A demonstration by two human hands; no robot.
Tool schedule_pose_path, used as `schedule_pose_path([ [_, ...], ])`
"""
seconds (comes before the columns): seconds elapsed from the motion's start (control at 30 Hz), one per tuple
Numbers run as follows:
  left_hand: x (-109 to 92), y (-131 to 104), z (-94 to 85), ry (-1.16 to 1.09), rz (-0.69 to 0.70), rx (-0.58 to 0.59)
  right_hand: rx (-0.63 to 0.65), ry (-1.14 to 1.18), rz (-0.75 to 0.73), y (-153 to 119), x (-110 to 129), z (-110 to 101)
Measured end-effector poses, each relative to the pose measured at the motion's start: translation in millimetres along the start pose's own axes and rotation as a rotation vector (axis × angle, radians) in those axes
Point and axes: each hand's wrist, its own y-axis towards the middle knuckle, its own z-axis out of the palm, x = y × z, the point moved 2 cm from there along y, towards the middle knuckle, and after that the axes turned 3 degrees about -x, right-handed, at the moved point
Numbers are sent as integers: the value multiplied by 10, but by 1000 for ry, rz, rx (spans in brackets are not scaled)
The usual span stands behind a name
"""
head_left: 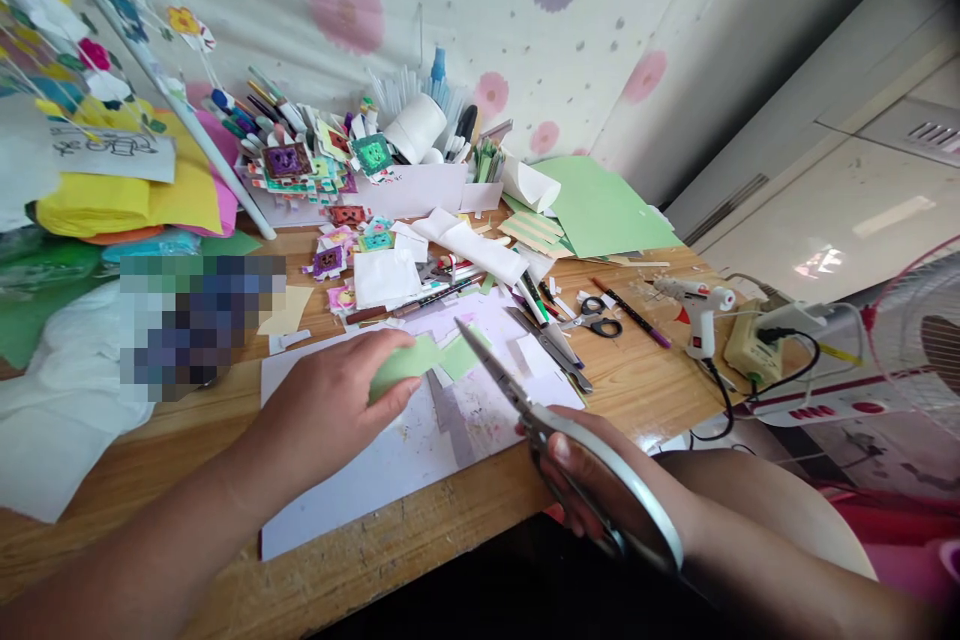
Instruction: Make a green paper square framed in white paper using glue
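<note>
Between the thumb and fingers of my left hand [337,400] is a light green paper piece [409,365], held over a white sheet [322,510] on the wooden table. My right hand [585,470] is wrapped round the handles of large metal scissors [499,375], whose tip points up and left toward the green paper. The blades look closed. Another light green piece [461,352] lies on the sheet beside the held one, close to the scissor tip.
Small black-handled scissors [600,318], a purple-ended pen [634,312] and a white glue gun [699,310] lie to the right. Behind are paper scraps, a box [412,190] of pens and a green sheet [600,210]. A power strip [754,345] sits at the right edge.
</note>
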Motion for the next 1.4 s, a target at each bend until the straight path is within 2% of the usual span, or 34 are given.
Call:
schedule_pose_path([
  [0.07,-15,51,-46,-41,-51,-27,-111,-19,-17,2,43,-174],
  [0.13,-93,136,-53,-46,-56,-30,-242,-207,-26,25,114,-431],
  [0.27,-347,366,85,74,24,40,-562,-917,-111,116,261,-1002],
  [0.33,-447,467,189,135,28,79,-664,-1178,-91,176,266,-1218],
  [0.47,-549,559,329,190,17,108,-673,-1374,16,276,148,-1465],
  [0.6,-574,550,362,216,-20,129,-625,-1400,33,290,32,-1542],
  [0.9,-482,569,235,140,-181,100,-545,-1495,10,239,68,-1498],
  [0.97,-439,574,221,130,-216,77,-578,-1538,-49,215,117,-1472],
  [1.07,-383,582,202,118,-242,32,-687,-1510,-239,167,270,-1363],
  [1.13,-359,581,163,104,-246,-8,-659,-1351,-407,165,401,-1214],
  [1.2,-354,563,99,97,-251,-58,-484,-1071,-518,218,511,-1000],
  [1.23,-364,544,64,80,-248,-89,-364,-901,-519,267,547,-874],
  [1.33,-443,440,-13,-164,-181,-215,-78,-333,-342,464,572,-475],
  [1.4,-520,341,-16,-418,-110,-291,-5,18,-244,585,553,-238],
])
